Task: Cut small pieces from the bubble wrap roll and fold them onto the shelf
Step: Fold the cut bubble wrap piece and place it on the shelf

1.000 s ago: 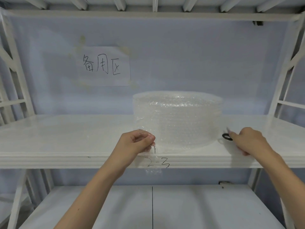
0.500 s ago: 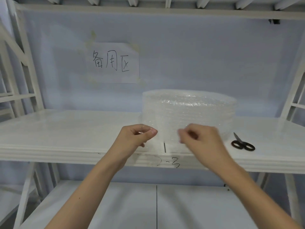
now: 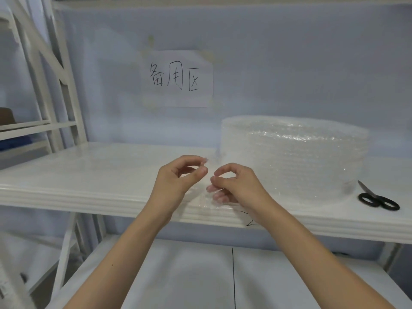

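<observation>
Head view. The bubble wrap roll (image 3: 292, 159) stands on its flat end toward the right of the white shelf (image 3: 89, 175). It is a broad, low cylinder of clear, whitish film; its wound layers show as fine horizontal bands, and its top edge glints with small bubbles. Just left of the roll, above the shelf's front edge, both hands hold a small cut piece of bubble wrap (image 3: 206, 198), nearly transparent and hard to trace against the white surface. The left hand (image 3: 178, 177) has thumb and forefinger curled together in a pinch at the piece's upper edge. The right hand (image 3: 234, 186) pinches likewise, its lower fingers (image 3: 217, 194) curled under the film. The two hands are close together but apart. Black-handled scissors (image 3: 376, 198) lie closed on the shelf, just right of the roll. A paper sign (image 3: 178, 78) with handwritten characters is taped to the wall behind.
</observation>
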Demonstrator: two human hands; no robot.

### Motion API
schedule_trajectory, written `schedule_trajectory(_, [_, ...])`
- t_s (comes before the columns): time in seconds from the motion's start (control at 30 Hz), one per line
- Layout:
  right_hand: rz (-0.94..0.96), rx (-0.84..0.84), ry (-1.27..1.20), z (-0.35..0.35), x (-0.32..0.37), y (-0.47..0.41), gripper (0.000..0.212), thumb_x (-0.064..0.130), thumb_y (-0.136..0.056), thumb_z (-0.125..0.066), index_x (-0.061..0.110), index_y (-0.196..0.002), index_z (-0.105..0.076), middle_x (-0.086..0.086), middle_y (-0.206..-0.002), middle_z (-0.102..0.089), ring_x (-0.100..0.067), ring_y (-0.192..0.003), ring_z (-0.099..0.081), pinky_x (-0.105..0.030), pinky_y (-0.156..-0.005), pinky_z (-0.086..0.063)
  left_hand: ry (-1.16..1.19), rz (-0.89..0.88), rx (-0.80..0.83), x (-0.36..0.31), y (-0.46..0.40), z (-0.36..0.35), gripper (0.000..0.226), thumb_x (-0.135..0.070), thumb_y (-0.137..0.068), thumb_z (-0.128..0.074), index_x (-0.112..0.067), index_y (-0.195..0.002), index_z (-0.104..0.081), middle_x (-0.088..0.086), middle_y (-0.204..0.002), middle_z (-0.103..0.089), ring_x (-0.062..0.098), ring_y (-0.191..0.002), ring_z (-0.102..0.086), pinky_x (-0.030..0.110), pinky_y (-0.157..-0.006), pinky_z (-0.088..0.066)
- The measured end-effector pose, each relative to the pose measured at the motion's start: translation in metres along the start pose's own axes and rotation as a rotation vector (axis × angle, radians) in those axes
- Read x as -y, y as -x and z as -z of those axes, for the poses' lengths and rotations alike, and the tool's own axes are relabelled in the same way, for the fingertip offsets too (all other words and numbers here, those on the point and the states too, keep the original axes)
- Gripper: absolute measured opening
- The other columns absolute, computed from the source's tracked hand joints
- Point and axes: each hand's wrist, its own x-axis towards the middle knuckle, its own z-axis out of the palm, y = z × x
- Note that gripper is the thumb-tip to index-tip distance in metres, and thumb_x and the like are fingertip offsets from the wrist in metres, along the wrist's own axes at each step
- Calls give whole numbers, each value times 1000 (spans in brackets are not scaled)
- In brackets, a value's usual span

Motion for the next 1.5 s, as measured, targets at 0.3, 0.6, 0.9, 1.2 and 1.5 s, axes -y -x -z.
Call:
schedule_trajectory(0.3, [-106, 57, -337, -3, -7, -26, 10, -3, -85, -63, 7, -88, -62, -11, -67, -73, -18, -51, -67, -27, -58, -61, -60, -40, 71, 14, -5, 15, 21, 2, -82, -71, -19, -81, -77, -4, -112, -70, 1, -92, -69, 15, -81, -52])
schedule_trajectory(0.6, [-106, 91, -375, -1, -10, -29, 9, -2, -86, -62, 5, -92, -63, -10, -67, -73, -17, -53, -69, -29, -57, -61, 9, 26, 73, 21, -4, 16, 20, 3, -83, -69, -15, -86, -77, -5, -117, -71, 8, -96, -73, 23, -89, -54])
schedule_trajectory(0.9, [-127, 104, -395, -2, -6, -28, 5, 4, -88, -61, 7, -91, -64, -13, -73, -68, -20, -56, -68, -27, -55, -59, 19, 81, 104, 18, -1, 18, 15, 4, -84, -68, -9, -84, -75, -4, -75, -77, 6, -67, -69, 17, -65, -55])
schedule_trajectory(1.2, [24, 49, -90, -9, -2, -34, 12, 11, -81, -72, 8, -91, -67, -11, -80, -68, -18, -55, -59, -29, -61, -58, -173, 97, 55, 14, -4, 26, 21, 2, -84, -64, -14, -86, -78, -6, -70, -74, 7, -62, -64, 14, -63, -50])
schedule_trajectory(1.5, [33, 67, 9, -38, -2, -68, 16, 10, -81, -71, 3, -94, -65, -12, -79, -72, -19, -60, -61, -30, -68, -58, -316, 150, -49, 13, -10, 52, 14, -10, -82, -70, -22, -87, -73, -8, -85, -73, 7, -71, -69, 19, -66, -49])
